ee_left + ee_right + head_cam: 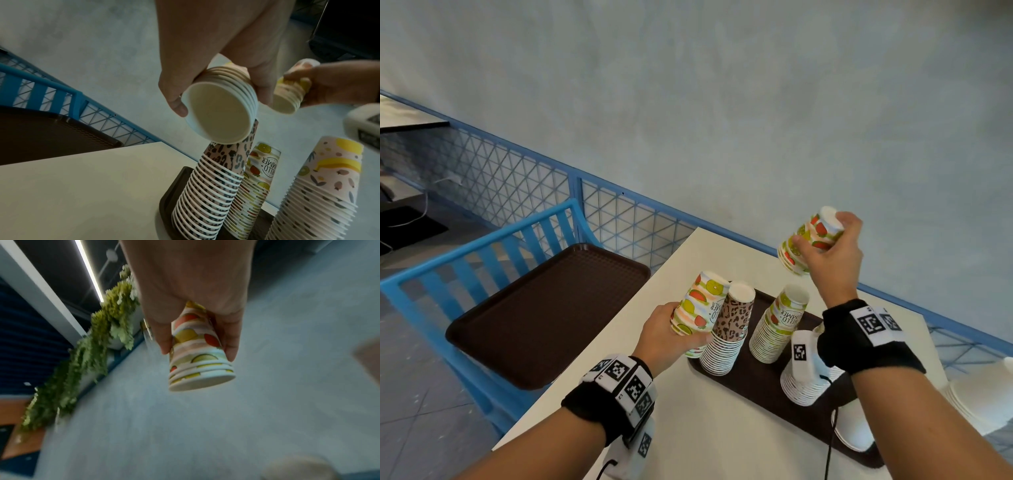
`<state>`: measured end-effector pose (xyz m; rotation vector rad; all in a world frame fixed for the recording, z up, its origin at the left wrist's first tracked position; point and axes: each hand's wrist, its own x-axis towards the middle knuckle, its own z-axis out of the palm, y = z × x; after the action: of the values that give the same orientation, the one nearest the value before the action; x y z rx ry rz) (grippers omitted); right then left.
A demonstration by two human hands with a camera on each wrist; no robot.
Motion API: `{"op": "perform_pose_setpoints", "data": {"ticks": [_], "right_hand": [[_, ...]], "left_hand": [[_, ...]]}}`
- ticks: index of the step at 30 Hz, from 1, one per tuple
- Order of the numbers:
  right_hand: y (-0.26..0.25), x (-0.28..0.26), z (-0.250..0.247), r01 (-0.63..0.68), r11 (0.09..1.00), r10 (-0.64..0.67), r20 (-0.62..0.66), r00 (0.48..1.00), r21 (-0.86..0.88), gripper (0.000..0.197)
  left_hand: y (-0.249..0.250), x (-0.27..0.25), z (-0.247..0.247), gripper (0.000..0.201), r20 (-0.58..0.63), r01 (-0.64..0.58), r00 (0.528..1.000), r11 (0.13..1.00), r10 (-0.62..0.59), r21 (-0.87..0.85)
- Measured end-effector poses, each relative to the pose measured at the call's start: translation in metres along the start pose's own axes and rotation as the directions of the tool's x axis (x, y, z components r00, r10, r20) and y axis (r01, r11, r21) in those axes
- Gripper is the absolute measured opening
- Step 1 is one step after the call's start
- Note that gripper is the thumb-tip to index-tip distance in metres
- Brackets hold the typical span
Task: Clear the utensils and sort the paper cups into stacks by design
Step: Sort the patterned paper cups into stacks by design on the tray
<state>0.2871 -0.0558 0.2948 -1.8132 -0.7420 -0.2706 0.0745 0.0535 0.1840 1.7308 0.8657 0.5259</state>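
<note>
Cups in both hands, mouths down. Left hand [667, 329] grips a short nested bundle of fruit-print paper cups [697, 308], fingers [179, 107] curled round the rims; the bundle is tilted, long axis leaning away from the person, and sits just beside and partly in front of the tall leopard-print cup stack [729, 329]. Right hand [828, 253] holds a second short bundle of the same fruit print [808, 240], raised well above the bench, fingers wrapped round its middle, axis tilted with the bases up and to the right.

Target by judgement: the tall fruit-print "HELLO SUMMER" stack [779, 323] on the dark brown tray [763, 387], upright, between the two hands. It lies below and to the left of the right-hand bundle, and past the leopard stack from the left hand; neither hand is clearly nearer. Either bundle must be turned vertical before capping the stack.

A third stack, pink banana-print cups [320, 194], stands on the same tray, largely hidden behind the right wrist in the head view.

Surface: pale white bench [705, 438]. Second brown tray [544, 315] rests on a blue slatted chair [482, 253]. Blue mesh railing [619, 212], grey-blue wall beyond. No utensils visible.
</note>
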Motion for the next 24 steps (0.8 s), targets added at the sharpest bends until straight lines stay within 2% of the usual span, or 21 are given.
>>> {"op": "perform_pose_setpoints", "data": {"ticks": [5, 8, 10, 12, 14, 17, 19, 22, 24], "right_hand": [[0.044, -0.011, 0.013, -0.116, 0.981, 0.124, 0.042, 0.991, -0.155, 0.067], [0.054, -0.020, 0.017, -0.180, 0.953, 0.201, 0.061, 0.978, -0.244, 0.067], [0.056, -0.024, 0.017, -0.233, 0.925, 0.273, 0.098, 0.957, -0.302, 0.074], [0.056, -0.024, 0.017, -0.245, 0.894, 0.315, 0.138, 0.939, -0.374, 0.085], [0.054, -0.023, 0.017, -0.197, 0.892, 0.278, 0.152, 0.948, -0.407, 0.089], [0.039, -0.025, 0.020, -0.044, 0.963, 0.071, 0.095, 0.993, -0.264, 0.076], [0.021, -0.034, 0.022, 0.044, 0.992, -0.035, 0.080, 0.996, -0.118, 0.067], [-0.007, -0.053, 0.028, 0.039, 0.998, -0.048, 0.227, 0.973, 0.041, 0.068], [-0.019, -0.066, 0.033, -0.016, 0.997, -0.011, 0.374, 0.928, 0.070, 0.076]], "left_hand": [[-0.001, 0.003, 0.001, 0.052, 0.002, -0.003, 1.000, 1.000, 0.003, -0.015], [0.000, 0.004, 0.002, 0.051, -0.002, -0.012, 1.000, 1.000, 0.012, -0.019], [0.000, 0.004, 0.001, 0.049, -0.005, -0.021, 1.000, 1.000, 0.021, -0.022], [0.001, 0.004, 0.001, 0.047, -0.009, -0.028, 1.000, 0.999, 0.028, -0.029], [0.001, 0.004, 0.001, 0.047, -0.020, -0.028, 0.999, 0.999, 0.027, -0.038], [0.001, 0.005, 0.002, 0.048, -0.036, -0.023, 0.999, 0.998, 0.021, -0.050], [0.001, 0.005, 0.004, 0.053, -0.038, -0.025, 0.999, 0.998, 0.023, -0.051], [0.005, 0.004, 0.008, 0.059, -0.037, -0.041, 0.999, 0.997, 0.039, -0.064], [0.008, 0.004, 0.011, 0.060, -0.034, -0.060, 0.998, 0.996, 0.058, -0.062]]}}
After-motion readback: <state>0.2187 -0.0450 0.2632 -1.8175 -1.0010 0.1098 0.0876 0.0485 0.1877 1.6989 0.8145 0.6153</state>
